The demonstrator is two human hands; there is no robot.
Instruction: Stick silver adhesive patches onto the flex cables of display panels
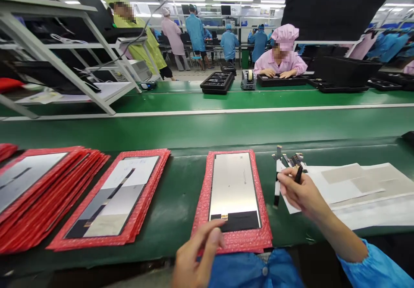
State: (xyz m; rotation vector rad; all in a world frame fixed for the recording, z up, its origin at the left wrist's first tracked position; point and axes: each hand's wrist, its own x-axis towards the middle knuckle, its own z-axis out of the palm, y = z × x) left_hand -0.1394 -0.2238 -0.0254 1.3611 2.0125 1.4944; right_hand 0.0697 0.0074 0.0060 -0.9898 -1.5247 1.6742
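The left hand (194, 253) sits low at about 6 o'clock in the view, its fingers stretched forward and loosely spread, the fingertips (217, 224) touching the near edge of a flat silver panel (233, 184). The panel lies face up on a red bubble-wrap sleeve (207, 219) on the green surface (181, 193), so the panel runs away from the hand toward 12 o'clock. A dark strip (241, 220) crosses the panel's near end, just to the right of the fingertips.

The right hand (299, 191) is at about 3 o'clock from the panel, near it but clear of the sleeve. Its grip is pressed together, thumb and fingers pinching a small dark part (298, 173). A bundle of thin flex strips (286, 158) lies just beyond the hand at 12 o'clock, with one white strip (277, 189) hanging down beside the knuckles. Whether the pinched part belongs to that bundle I cannot tell. Under and to the right of the hand lie white sheets (355, 193).

At 9 o'clock from the panel lies a stack of red-sleeved panels (113, 197), and further left another fanned stack (42, 184). Across the belt at 12 o'clock a person in pink (280, 59) works over black trays (217, 82).
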